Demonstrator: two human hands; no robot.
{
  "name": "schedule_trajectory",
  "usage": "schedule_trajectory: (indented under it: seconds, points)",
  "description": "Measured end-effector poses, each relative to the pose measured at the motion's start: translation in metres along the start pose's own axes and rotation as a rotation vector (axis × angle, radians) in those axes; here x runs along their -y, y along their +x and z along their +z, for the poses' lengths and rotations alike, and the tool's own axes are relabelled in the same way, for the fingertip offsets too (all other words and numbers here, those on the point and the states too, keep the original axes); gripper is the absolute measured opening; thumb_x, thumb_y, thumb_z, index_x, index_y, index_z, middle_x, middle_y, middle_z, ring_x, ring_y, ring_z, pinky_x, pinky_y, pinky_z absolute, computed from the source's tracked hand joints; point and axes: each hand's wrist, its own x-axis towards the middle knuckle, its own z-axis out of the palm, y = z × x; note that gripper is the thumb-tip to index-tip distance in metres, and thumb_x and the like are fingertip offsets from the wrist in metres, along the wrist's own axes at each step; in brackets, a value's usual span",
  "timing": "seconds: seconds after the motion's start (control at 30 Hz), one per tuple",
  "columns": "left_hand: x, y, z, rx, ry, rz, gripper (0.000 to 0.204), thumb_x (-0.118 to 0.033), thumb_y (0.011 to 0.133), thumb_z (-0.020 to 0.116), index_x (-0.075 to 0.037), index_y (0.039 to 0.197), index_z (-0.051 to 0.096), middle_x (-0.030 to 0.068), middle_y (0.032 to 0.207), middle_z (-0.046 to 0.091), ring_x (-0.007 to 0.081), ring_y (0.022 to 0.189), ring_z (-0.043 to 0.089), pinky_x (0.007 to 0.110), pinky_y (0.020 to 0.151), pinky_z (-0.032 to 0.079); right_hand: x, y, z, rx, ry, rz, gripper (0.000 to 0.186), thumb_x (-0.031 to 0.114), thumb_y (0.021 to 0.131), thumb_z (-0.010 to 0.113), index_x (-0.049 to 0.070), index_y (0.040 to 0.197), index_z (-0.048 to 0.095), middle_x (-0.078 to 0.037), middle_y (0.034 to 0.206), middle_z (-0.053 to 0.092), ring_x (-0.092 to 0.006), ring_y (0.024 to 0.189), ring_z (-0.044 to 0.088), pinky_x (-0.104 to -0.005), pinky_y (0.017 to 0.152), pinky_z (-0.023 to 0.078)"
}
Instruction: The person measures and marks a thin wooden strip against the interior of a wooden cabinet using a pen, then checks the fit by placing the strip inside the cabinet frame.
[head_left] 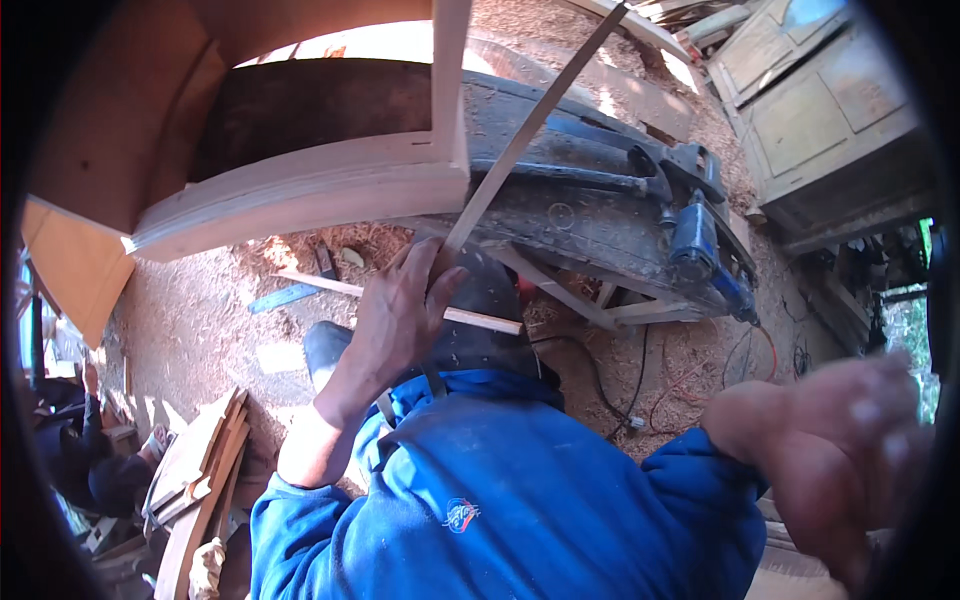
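My left hand [395, 310] is closed around a long, narrow, flat strip [540, 115], which slants up and away to the right. Whether it is metal or wood I cannot tell. A thin pale wooden stick [482, 320] crosses behind the same hand; whether the fingers grip it too is hidden. Just beyond the hand, a pale wooden frame [310, 205] rests on a dark, worn workbench [590, 230]. My right hand [840, 430] is raised at the far right, away from the bench, and its fingers are smeared by motion.
A clamp-like metal tool with a blue body [695, 240] sits at the bench's right end. Cables [600, 405] run over the shaving-strewn floor. Stacked boards [205, 470] lie at lower left, near another person [85, 455]. A panelled wooden piece [820, 110] stands at upper right.
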Motion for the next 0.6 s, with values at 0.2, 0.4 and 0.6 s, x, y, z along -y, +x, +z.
schedule_trajectory:
  seconds: [0.2,0.4,0.6]
  points:
    - [0.005,-0.031,-0.024,0.087,0.112,0.091,0.04,-0.013,0.089,0.07,0.004,0.123,0.056,0.016,0.101,0.066,0.0336,0.083,0.069,0.041,0.065,0.058,-0.048,-0.233,0.111,1.018,-0.428,0.421,0.043,0.026,0.08,0.078,0.008,0.116,0.062,-0.01,0.098,0.057,-0.0269,0.09,0.062,-0.0394,0.068,0.051]
    - [-0.004,-0.058,-0.029,0.029,0.135,0.192,0.046,-0.017,0.089,0.072,0.005,0.126,0.055,0.0153,0.095,0.064,0.0303,0.076,0.07,0.039,0.062,0.06,-0.074,-0.308,0.155,1.178,-0.473,0.974,0.033,0.026,0.089,0.063,0.007,0.115,0.066,-0.016,0.097,0.066,-0.0386,0.094,0.068,-0.0533,0.083,0.054]
    - [-0.013,-0.051,-0.04,-0.003,0.154,0.235,0.05,-0.016,0.087,0.072,0.003,0.13,0.053,0.0137,0.095,0.065,0.03,0.076,0.07,0.039,0.061,0.059,-0.107,-0.329,0.173,1.133,-0.413,0.697,0.029,0.031,0.087,0.064,0.013,0.109,0.07,-0.019,0.095,0.07,-0.0384,0.095,0.069,-0.0513,0.085,0.054]
